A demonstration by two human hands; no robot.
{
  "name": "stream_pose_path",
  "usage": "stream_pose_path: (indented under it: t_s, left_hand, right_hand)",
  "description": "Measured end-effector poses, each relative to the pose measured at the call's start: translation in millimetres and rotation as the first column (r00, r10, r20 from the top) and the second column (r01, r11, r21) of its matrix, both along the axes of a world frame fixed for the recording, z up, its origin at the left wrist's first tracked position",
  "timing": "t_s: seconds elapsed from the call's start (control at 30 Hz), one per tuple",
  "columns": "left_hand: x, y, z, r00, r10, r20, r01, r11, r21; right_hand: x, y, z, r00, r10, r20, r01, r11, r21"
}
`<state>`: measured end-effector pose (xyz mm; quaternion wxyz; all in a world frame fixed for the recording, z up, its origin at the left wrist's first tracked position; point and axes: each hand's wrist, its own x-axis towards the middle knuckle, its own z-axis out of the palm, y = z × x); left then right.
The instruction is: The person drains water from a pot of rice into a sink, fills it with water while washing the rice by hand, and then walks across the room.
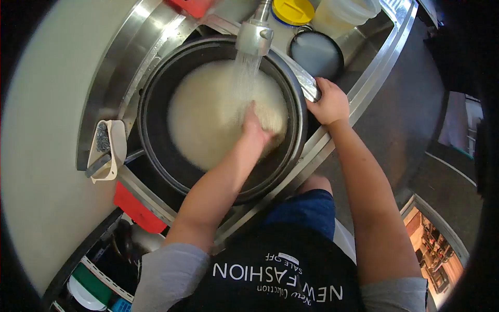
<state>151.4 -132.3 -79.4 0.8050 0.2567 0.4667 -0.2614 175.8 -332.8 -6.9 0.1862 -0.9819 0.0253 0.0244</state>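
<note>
Steel sink (pixel 117 67) round me: my left hand (pixel 255 126) dips in cloudy water (pixel 202 104), its grip I can't tell, inside the black pot (pixel 156 106) mid-frame; my right hand (pixel 332 102) clasps a metal bar (pixel 305 81), right of centre; faucet (pixel 254 39) runs, top centre

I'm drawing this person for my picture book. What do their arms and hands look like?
The left hand and right hand wear no gloves, and no watch or bracelet shows. Short grey sleeves leave the forearms bare. The shirt front is black with white lettering. Some left fingertips are hidden.
</note>
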Motion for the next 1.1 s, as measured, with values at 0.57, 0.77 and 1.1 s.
stream_pose_path:
  t_s: [0.57,0.77,1.1]
  left_hand:
    - [30.5,233.7,8.1,0.982,-0.155,0.106,0.104,0.918,0.382]
    - [88.9,188.5,-52.4,0.892,-0.450,-0.049,0.368,0.658,0.657]
    - [106.0,55.7,-89.1,0.152,-0.914,-0.375,0.212,-0.341,0.916]
  right_hand:
    - [-1.0,-2.5,-0.4,1.000,0.000,0.015,0.000,1.000,0.029]
    - [-1.1,-4.9,-1.0,1.000,0.003,-0.020,-0.002,0.999,0.032]
    - [-0.6,-5.2,-2.1,1.000,0.007,-0.015,-0.006,1.000,0.010]
